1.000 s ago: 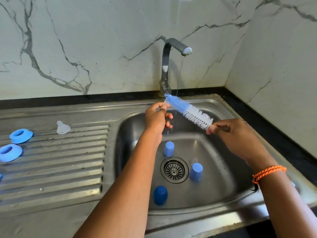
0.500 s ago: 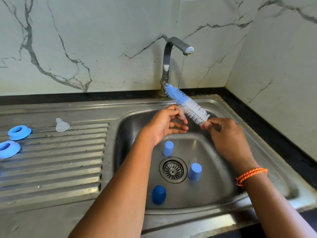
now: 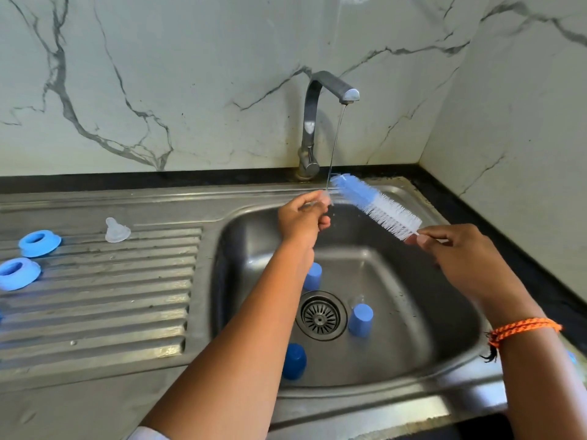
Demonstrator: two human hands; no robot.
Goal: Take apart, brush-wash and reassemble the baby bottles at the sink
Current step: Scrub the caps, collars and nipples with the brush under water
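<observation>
- The left hand (image 3: 301, 217), at the centre of the frame over the sink (image 3: 444, 312), is pinching a small clear teat (image 3: 325, 198) between its fingertips, under the thin stream of water (image 3: 335, 144) falling from the tap (image 3: 317, 122).
- The right hand (image 3: 457, 252), right of centre, is gripping the handle end of the bottle brush (image 3: 378, 206); its fingers are curling round the stem just below the white bristles.
- The brush is slanting up and to the left, its blue tip lying just beside the teat and the water stream.
- An orange braided band (image 3: 524, 328) is sitting on the right wrist at the lower right.
- Three blue caps are standing in the basin around the drain (image 3: 320, 315): one (image 3: 313, 276) above it, partly behind the left forearm, one (image 3: 360, 319) to its right, and a darker one (image 3: 293, 360) below and to the left.
- On the ribbed drainboard (image 3: 111, 296) at the left of the frame, a second clear teat (image 3: 117, 230) is resting near the upper edge.
- Two blue collar rings (image 3: 39, 242) (image 3: 17, 273) are lying at the far left edge, close together.
</observation>
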